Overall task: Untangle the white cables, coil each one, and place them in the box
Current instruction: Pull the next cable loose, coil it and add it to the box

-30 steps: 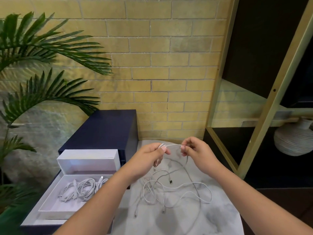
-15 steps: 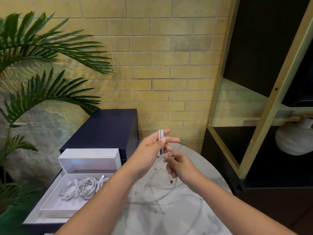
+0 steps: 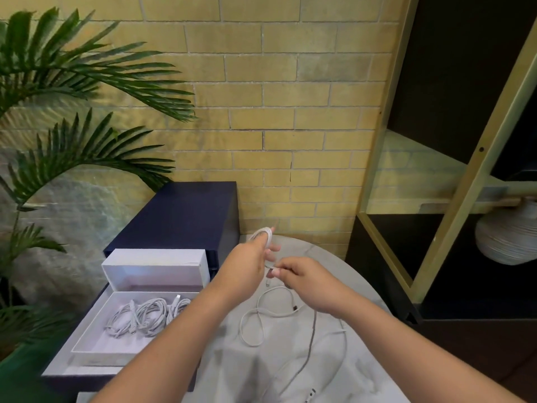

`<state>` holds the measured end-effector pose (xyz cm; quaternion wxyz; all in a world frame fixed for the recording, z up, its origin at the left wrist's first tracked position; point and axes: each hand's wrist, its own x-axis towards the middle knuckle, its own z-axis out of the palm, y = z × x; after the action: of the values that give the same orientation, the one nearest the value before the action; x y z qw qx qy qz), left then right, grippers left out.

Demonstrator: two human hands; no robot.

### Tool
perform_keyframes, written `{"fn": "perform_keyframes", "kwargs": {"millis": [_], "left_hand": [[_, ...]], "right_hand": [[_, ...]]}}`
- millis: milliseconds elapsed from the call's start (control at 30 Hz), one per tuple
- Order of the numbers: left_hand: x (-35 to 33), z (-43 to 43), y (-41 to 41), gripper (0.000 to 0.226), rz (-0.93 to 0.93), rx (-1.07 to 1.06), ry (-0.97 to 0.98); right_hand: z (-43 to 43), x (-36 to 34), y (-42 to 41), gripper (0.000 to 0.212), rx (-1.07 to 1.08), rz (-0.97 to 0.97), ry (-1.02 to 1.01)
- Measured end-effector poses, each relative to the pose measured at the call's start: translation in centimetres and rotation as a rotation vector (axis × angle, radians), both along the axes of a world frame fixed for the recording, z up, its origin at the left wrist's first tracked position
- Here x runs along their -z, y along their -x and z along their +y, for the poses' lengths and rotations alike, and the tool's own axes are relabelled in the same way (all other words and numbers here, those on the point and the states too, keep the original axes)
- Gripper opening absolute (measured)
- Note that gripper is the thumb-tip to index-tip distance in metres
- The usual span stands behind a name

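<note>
**Status.** The left hand [image 3: 250, 266], at frame centre, carries a few turns of the white cable [image 3: 263, 232] wound round its raised fingers. Its grip is closed on that partial coil. The right hand [image 3: 303, 279], just beside it to the right, pinches the same cable between thumb and fingertips. The remaining length drops to the worktop [image 3: 363, 359] and lies in loose loops [image 3: 258, 318] below the hands. The box [image 3: 87, 341] stands open at lower left of the frame, well apart from the hands.

**Likely faults.**
1. The turns sit close to the finger ends. Any slackening of the left grip would probably let them slide off.
2. The loose loops cross one another. Drawing in length quickly could tighten a crossing into a knot.
3. A dark connector [image 3: 295, 308] lies among the loops and could snag on one as the cable is drawn up.
4. One strand runs toward the lower frame edge. If it is a second cable, it could be dragged along.

**Count.**
- Hands: two.
- Cable being coiled: one.
- Strands on the worktop: at least two show, one white and one greyer. It cannot be told whether they are separate cables.
- Coiled cables [image 3: 145, 314] in the box: three bundles, as far as can be told, since they overlap.
- Box: one, with one lid [image 3: 154, 269] upright behind it.
</note>
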<state>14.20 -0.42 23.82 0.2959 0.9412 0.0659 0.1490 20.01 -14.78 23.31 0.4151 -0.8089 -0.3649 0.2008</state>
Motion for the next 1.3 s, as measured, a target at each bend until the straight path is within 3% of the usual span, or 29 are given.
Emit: {"fn": "perform_keyframes", "kwargs": {"millis": [67, 233, 367, 533, 667, 833, 1067, 1200, 1300], "left_hand": [[0.5, 0.6, 0.1, 0.034, 0.058, -0.016, -0.076], [1.1, 1.3, 0.7, 0.025, -0.028, 0.127, -0.045], [0.8, 1.1, 1.1, 0.031, 0.024, 0.178, 0.013], [0.1, 0.6, 1.4, 0.032, 0.148, 0.204, 0.187], [-0.3, 0.0, 1.6, 0.032, 0.123, 0.222, 0.391], [-1.2, -1.0, 1.6, 0.034, 0.103, 0.234, 0.747], [-3.2, -2.6, 1.1, 0.033, -0.005, 0.305, 1.208], [-2.8, -2.8, 0.1, 0.032, -0.064, 0.245, 1.217], [-2.0, -2.7, -0.4, 0.028, -0.108, 0.182, 1.141]], "right_hand": [[-0.2, -0.8, -0.4, 0.022, 0.009, -0.022, -0.011], [-0.8, -1.9, -1.5, 0.025, 0.069, -0.041, -0.073], [-1.1, -3.0, -2.1, 0.023, 0.069, -0.15, -0.064], [-1.4, -4.0, -2.7, 0.019, 0.023, -0.291, -0.042], [-1.8, -4.3, -3.5, 0.011, -0.001, -0.407, -0.057], [-2.5, -3.2, -4.6, 0.011, 0.038, -0.356, -0.101], [-2.1, 0.9, -3.5, 0.026, 0.095, -0.26, -0.094], [-1.5, 2.2, -2.0, 0.029, 0.041, -0.16, 0.012], [-1.0, 2.3, -0.8, 0.027, -0.03, -0.206, 0.092]]}}
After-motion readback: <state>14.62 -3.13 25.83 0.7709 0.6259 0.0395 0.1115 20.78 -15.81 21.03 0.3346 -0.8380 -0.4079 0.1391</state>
